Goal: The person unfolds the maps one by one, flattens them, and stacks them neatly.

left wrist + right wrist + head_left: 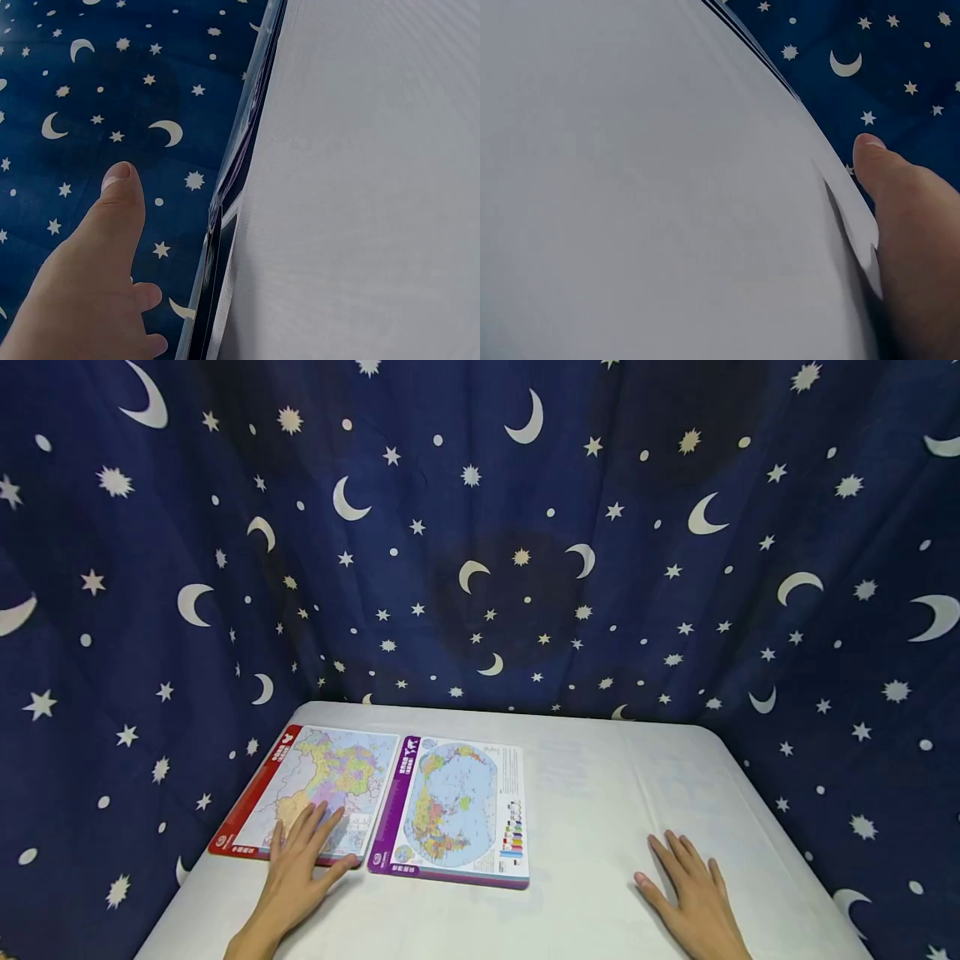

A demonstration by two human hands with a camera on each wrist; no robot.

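Observation:
On the left of the table lies a red-edged map board (pixel 330 768) showing a coloured map. My left hand (pixel 300 864) rests over its near edge with fingers spread and straight. Beside it, slightly to the right, lies a purple-edged world map board (pixel 457 810), which no hand touches. Out on the white cloth to the right, my right hand (pixel 693 893) lies palm down, fingers extended, holding nothing. In the left wrist view the left hand (pixel 97 277) shows its thumb and some fingertips. The right wrist view shows mainly the thumb of the right hand (pixel 907 202).
A white cloth covers the table (pixel 585 843), with a few creases towards the right. Dark blue curtains (pixel 480 527) printed with moons and stars hang behind the table and on both sides. Both map boards lie flat, side by side.

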